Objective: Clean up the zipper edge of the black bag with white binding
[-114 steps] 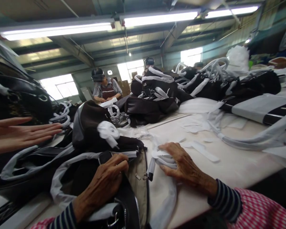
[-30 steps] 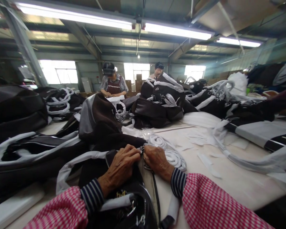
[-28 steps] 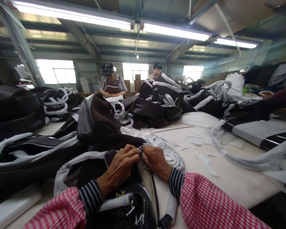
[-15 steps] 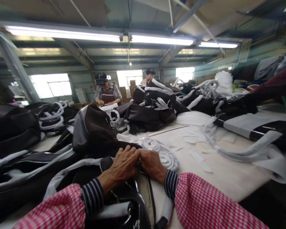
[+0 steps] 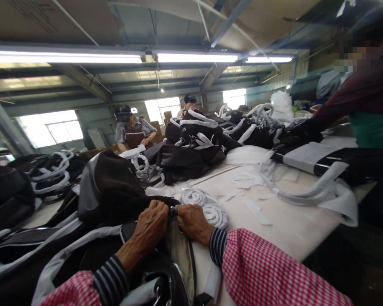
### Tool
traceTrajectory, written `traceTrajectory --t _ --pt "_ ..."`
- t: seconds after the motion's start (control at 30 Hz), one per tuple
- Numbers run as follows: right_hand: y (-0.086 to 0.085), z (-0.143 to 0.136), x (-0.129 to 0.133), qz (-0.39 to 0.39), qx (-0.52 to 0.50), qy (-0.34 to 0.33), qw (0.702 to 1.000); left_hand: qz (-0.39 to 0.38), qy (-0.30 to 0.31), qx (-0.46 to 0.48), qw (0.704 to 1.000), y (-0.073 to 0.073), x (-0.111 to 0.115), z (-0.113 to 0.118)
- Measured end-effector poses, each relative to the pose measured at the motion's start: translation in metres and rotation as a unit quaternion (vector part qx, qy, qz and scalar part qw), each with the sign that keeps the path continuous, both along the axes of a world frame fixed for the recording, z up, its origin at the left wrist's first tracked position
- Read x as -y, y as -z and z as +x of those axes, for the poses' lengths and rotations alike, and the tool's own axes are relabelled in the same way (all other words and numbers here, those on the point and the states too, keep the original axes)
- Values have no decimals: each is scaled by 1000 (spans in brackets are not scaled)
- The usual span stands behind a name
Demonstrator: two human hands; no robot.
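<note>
The open black bag [image 5: 166, 259] lies nearest, its lower edge cut off by the frame, with a white-wrapped handle [image 5: 140, 293] below the wrists. Over the bag's far end the left hand [image 5: 148, 227] and right hand [image 5: 194, 221] nearly meet, fingers closed at a small metal fitting [image 5: 172, 209] between them; the knuckles hide much of it, and the left fingertips cannot be made out. A wrapped strap [image 5: 212, 282] with a black end lies beside the bag's right edge, partly under the right sleeve.

Just beyond the right hand, coiled white straps [image 5: 194, 196] sit on the worktop [image 5: 274, 229], the hand covering part of one coil. A bulky dark bag [image 5: 110, 182] stands close beyond the left hand, blocking what lies behind. Farther right are paper scraps [image 5: 255, 212], a wide wrapped loop [image 5: 300, 197] and a flat black bag [image 5: 309, 159] with a white band.

Beyond, a bag pile [image 5: 191, 157] hides most of a person [image 5: 190, 102]; left of it works an aproned person [image 5: 135, 134]. At right, another person [image 5: 364, 93] reaches in, cut off and blurred.
</note>
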State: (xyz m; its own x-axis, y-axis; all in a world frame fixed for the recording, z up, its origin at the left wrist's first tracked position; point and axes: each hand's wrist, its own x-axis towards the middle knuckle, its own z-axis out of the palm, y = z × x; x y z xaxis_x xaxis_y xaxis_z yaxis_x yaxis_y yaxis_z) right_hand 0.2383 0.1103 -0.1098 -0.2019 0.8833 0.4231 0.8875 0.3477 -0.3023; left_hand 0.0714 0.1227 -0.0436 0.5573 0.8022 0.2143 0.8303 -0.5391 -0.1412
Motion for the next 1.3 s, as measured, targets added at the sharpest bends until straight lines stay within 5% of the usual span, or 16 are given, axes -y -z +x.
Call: traceTrajectory --t 0.37,0.63,0.83,1.3 --pt "-44 76 -9 6 15 9 1000 -65 -20 180 981 27 -15 -18" --pt "-46 64 -26 -108 91 -23 990 -66 2 221 973 31 -14 -15" --pt "-58 57 -37 -128 78 21 988 -64 9 239 969 35 -18 -15" --pt "-68 57 -82 -198 107 12 974 -73 -12 271 960 41 -21 -19"
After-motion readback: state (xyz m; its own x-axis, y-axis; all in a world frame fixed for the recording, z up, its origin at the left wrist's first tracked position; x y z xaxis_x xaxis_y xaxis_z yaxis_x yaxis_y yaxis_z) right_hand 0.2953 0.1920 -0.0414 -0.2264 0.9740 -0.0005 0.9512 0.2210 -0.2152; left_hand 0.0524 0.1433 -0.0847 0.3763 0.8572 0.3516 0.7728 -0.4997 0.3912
